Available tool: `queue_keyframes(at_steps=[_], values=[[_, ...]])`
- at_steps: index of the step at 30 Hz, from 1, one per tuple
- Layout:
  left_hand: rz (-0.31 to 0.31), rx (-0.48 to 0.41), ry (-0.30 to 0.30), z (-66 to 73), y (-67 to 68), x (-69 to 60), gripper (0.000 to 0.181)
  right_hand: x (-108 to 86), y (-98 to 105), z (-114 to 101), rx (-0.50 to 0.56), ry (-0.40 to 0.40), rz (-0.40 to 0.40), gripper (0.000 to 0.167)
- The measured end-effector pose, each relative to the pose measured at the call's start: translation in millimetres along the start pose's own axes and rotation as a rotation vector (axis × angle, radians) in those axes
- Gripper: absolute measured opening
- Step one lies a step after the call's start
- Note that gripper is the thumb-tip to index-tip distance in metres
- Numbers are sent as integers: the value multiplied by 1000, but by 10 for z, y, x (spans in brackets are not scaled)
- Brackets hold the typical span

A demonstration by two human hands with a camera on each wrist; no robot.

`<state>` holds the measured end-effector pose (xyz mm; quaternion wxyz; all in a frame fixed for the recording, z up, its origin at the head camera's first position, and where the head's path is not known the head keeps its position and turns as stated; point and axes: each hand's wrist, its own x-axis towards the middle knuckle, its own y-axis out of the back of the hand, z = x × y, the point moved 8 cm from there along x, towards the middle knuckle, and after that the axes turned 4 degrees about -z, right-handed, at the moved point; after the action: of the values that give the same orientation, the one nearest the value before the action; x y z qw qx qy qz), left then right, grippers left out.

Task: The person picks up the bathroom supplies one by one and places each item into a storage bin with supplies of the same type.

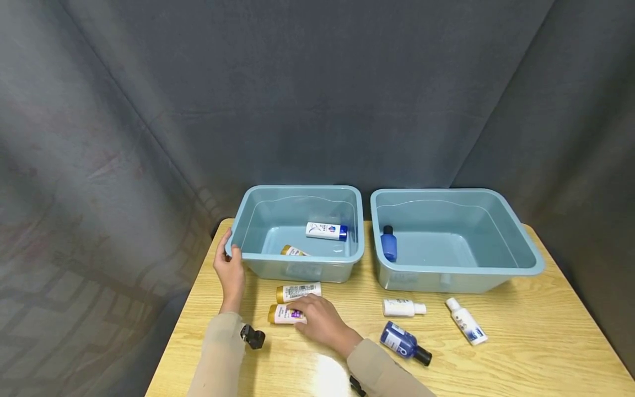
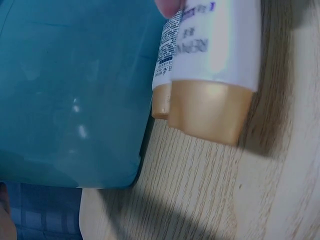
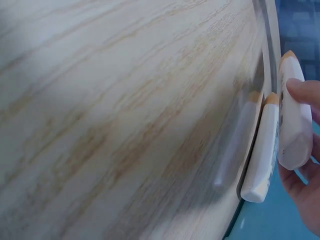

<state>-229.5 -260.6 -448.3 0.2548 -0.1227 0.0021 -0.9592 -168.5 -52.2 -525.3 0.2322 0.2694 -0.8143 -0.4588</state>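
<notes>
In the head view my right hand (image 1: 322,322) grips a white tube with a gold cap (image 1: 280,314), its thumb and fingers around the body. The right wrist view shows this held tube (image 3: 295,127) raised off the table. A second gold-capped tube (image 1: 305,290) lies just behind it, in front of the left blue bin (image 1: 297,270). My left hand (image 1: 230,275) holds that bin's front left corner, thumb and fingers on either side of the rim. Inside the bin lie a white tube with a blue cap (image 1: 324,231) and a partly hidden gold-capped tube (image 1: 294,251).
The right blue bin (image 1: 458,281) holds a blue bottle with a black cap (image 1: 389,245). On the table in front of it lie a small white bottle (image 1: 398,307), a larger blue bottle (image 1: 399,341) and another white bottle (image 1: 467,322). A dark curtain (image 1: 307,99) hangs behind.
</notes>
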Motion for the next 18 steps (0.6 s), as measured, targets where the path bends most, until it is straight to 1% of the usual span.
queue_keyframes(at_steps=[7, 18], values=[[-5, 15, 17, 4, -3, 0, 45, -11, 56, -11, 35, -12, 27, 43], [2, 10, 9, 0, 3, -5, 44, -60, 138, -50, 50, 1, 49, 43]])
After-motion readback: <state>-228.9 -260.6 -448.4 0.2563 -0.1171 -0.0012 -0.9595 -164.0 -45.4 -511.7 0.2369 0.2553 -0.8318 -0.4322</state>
